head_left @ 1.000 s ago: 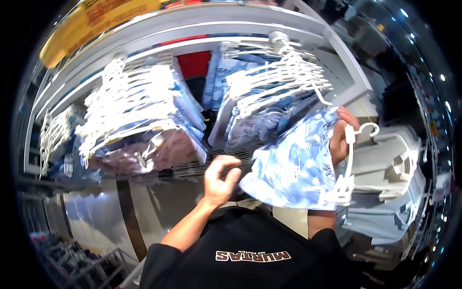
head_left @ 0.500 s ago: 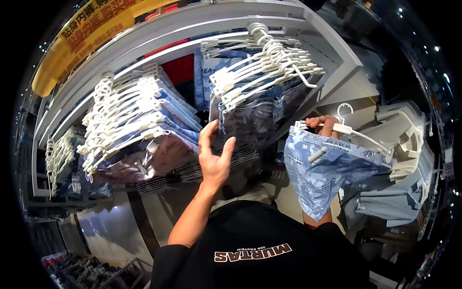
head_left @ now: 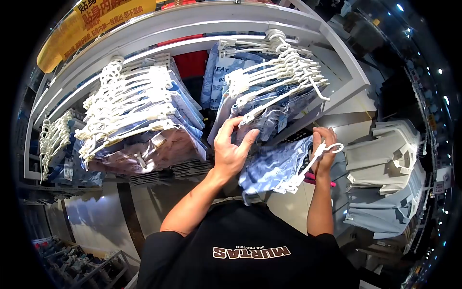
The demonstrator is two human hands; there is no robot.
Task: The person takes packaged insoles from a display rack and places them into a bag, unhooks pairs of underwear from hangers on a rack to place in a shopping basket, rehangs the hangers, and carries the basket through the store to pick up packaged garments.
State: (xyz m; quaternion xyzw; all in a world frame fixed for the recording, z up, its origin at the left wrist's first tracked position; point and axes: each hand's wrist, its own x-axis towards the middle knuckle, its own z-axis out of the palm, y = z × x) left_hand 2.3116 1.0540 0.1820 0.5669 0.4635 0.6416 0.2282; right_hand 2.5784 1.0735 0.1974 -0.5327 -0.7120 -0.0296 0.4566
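Note:
My right hand (head_left: 324,155) is closed on a white plastic hanger (head_left: 308,168), with its hook sticking out to the right. From that hanger, light-blue printed underpants (head_left: 275,164) hang sideways between my two hands. My left hand (head_left: 231,151) has its thumb and fingers apart, just below the front of a row of white hangers (head_left: 284,79). Its fingertips are beside the dark printed underpants (head_left: 262,120) at the front of that row; whether they touch is unclear.
A white rack (head_left: 344,89) carries the rows, including a fuller left row of white hangers (head_left: 130,108) with blue and pinkish garments. Grey-beige shirts (head_left: 380,159) hang at the right. A yellow sign (head_left: 96,29) tops the rack. Tiled floor (head_left: 96,216) shows below.
My right hand has brought the hanger with the light-blue underpants from the right towards the middle, turning it. My left hand has moved right and up to the right-hand row's front.

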